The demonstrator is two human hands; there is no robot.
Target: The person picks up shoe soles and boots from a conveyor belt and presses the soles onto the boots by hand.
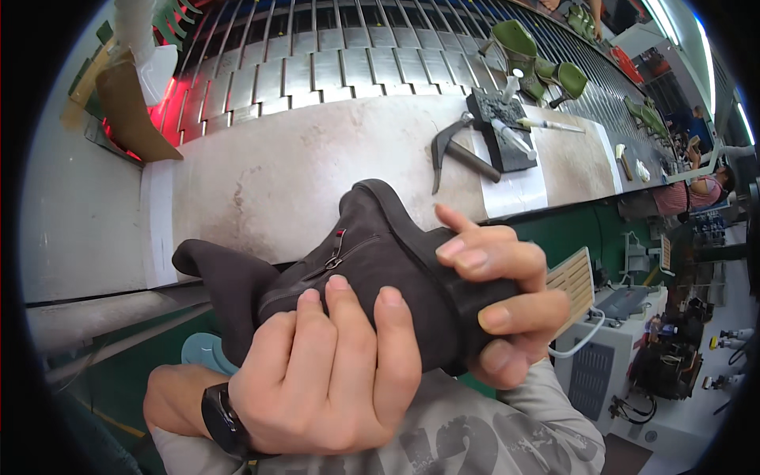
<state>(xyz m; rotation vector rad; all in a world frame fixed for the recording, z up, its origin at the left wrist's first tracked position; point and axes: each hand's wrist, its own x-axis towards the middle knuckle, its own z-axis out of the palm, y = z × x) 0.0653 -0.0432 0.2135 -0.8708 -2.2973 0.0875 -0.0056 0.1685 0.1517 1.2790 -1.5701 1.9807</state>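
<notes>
A dark grey suede boot (380,253) with a side zipper is held in front of me, just below the workbench edge. My left hand (324,372) wraps over the boot's lower side, fingers pressed on the suede below the zipper pull (338,252). My right hand (499,297) grips the boot's right end, fingers curled around it. The boot's shaft (222,277) flops out to the left. A black watch (220,419) sits on my left wrist.
A pale worn workbench (301,166) lies ahead with a hammer (455,146), a black block (499,131) holding tools, and a white sheet (514,190). Behind runs a slatted metal conveyor (317,55) carrying green shoe lasts (522,47). Machines stand at the right, and another person (697,190) sits far right.
</notes>
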